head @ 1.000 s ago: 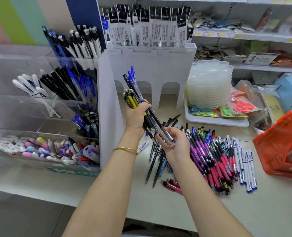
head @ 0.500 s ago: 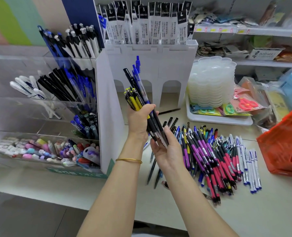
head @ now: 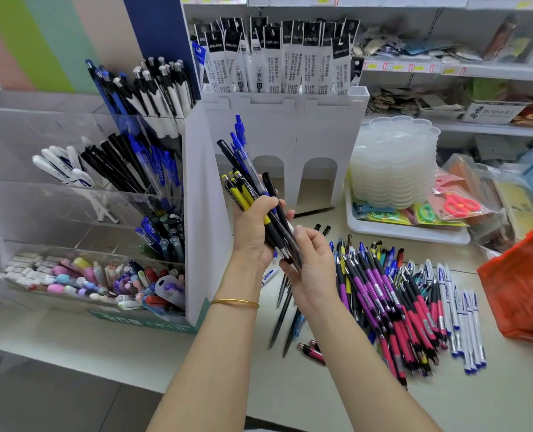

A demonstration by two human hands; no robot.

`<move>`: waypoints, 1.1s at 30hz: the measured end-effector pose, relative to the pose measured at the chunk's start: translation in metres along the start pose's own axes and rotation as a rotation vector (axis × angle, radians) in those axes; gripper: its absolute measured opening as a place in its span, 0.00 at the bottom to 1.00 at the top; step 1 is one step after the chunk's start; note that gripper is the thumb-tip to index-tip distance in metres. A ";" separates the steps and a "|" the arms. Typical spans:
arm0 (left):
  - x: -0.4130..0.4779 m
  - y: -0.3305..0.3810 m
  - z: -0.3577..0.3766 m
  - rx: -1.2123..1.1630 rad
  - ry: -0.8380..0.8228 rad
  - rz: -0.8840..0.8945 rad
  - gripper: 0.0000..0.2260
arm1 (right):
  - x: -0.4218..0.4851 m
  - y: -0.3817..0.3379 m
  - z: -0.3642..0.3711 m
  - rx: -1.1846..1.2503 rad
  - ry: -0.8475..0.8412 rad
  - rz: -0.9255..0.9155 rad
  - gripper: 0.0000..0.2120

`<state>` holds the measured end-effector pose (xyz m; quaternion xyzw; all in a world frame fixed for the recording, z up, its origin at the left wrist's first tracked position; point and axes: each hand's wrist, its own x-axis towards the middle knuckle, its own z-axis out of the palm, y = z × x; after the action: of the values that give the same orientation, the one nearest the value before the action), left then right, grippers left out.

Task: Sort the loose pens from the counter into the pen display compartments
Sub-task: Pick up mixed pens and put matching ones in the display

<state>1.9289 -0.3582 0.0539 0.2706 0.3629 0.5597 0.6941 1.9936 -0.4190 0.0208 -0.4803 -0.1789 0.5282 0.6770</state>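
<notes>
Shop counter [head: 493,406], lower right, bears loose pens [head: 393,300]; at centre the left hand [head: 252,227] grips a pen bundle [head: 243,179], the right hand [head: 313,269] pinches its tips, apparently gathering; next, type-matched compartments of the pen display [head: 56,213], left.

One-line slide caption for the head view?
Left hand grips a mixed bunch of pens, right hand holds its lower ends, above the loose pens on the counter.

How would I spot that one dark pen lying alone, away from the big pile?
Find the tall white stand with arched cut-outs at the back of the counter. Just before its right arch, left of the white tray, a black pen lies flat. Unlike the colourful pile nearer the person, it lies alone and almost sideways, touching no other pen.
</notes>
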 end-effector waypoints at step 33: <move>-0.046 0.145 -0.110 0.340 -0.434 -0.099 0.22 | -0.024 -0.021 0.186 -0.451 -0.019 -0.513 0.09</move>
<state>1.7509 -0.3738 0.1121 0.4786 0.3070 0.3850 0.7270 1.8565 -0.3539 0.1332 -0.5523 -0.4124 0.2921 0.6630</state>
